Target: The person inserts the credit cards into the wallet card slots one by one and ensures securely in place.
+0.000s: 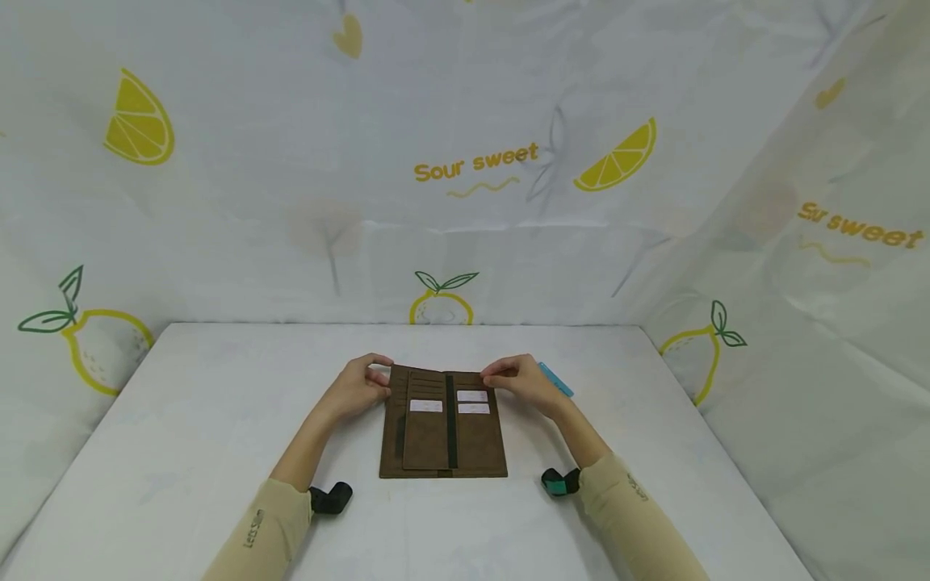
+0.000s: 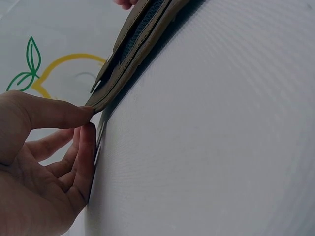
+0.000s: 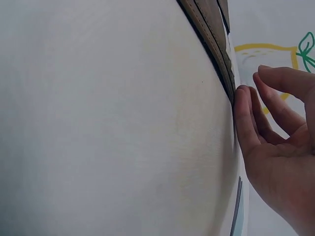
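Head view: both hands pinch open wallet (image 1: 443, 428) far corners; left wrist view alone shows corner lifted.

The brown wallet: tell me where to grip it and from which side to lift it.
Grip the brown wallet at its far corners, coming from the left and right edges. It lies open and flat on the table, so only thin edges offer purchase; the left hand and right hand are already there.

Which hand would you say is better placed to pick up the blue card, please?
Probably the right hand: the blue card lies just beside it, whereas the left hand pinches the brown wallet's far-left corner.
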Motion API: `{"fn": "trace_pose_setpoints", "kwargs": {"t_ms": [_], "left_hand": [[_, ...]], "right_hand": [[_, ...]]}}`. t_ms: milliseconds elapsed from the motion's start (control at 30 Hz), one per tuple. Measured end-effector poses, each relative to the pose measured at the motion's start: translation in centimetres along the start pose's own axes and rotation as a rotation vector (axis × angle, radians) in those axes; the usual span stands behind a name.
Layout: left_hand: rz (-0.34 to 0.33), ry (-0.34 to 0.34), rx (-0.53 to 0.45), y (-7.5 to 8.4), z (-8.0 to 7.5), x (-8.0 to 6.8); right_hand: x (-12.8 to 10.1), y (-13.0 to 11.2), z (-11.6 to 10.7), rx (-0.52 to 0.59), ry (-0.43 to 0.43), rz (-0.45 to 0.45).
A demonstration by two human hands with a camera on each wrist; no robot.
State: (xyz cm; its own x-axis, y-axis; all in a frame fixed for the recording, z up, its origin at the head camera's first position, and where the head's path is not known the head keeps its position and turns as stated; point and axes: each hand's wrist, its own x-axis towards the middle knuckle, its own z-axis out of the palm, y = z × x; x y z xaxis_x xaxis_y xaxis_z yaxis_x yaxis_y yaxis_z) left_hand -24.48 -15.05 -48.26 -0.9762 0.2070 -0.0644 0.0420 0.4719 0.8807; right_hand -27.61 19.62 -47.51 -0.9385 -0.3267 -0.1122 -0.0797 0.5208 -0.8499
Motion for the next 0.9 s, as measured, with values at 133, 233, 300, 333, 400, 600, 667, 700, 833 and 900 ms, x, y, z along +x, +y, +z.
{"fn": "trace_pose_setpoints", "kwargs": {"t_ms": [133, 233, 300, 333, 400, 600, 667, 700, 833, 900], "left_hand": [[0.002, 0.001, 0.005, 0.1, 0.0, 0.0], [0.006, 0.005, 0.006, 0.2, 0.0, -0.1], [0.008, 0.007, 0.005, 0.2, 0.0, -0.1], [0.01, 0.007, 0.004, 0.2, 0.0, -0.2], [0.014, 0.006, 0.004, 0.2, -0.1, -0.2], [0.018, -0.003, 0.001, 0.0, -0.1, -0.2], [0.019, -0.004, 0.0, 0.0, -0.1, -0.1], [0.02, -0.004, -0.001, 0.0, -0.1, -0.1], [0.022, -0.002, -0.003, 0.0, -0.1, -0.1], [0.021, -0.003, -0.003, 0.0, -0.1, -0.1]], "right_hand": [[-0.1, -0.1, -0.2, 0.0, -0.003, -0.011], [0.0, 0.0, -0.5, 0.011, 0.003, -0.018], [0.0, 0.0, -0.7, 0.019, 0.016, -0.022], [0.0, 0.1, -0.8, 0.02, 0.025, -0.024], [-0.1, 0.1, -1.1, 0.021, 0.041, -0.033], [-0.3, 0.6, -1.9, 0.043, 0.097, -0.037], [-0.4, 0.7, -2.1, 0.037, 0.121, -0.043], [-0.4, 0.9, -2.3, 0.034, 0.133, -0.044], [-0.7, 1.2, -2.9, 0.022, 0.176, -0.022], [-0.8, 1.5, -3.3, 0.027, 0.193, -0.012]]}}
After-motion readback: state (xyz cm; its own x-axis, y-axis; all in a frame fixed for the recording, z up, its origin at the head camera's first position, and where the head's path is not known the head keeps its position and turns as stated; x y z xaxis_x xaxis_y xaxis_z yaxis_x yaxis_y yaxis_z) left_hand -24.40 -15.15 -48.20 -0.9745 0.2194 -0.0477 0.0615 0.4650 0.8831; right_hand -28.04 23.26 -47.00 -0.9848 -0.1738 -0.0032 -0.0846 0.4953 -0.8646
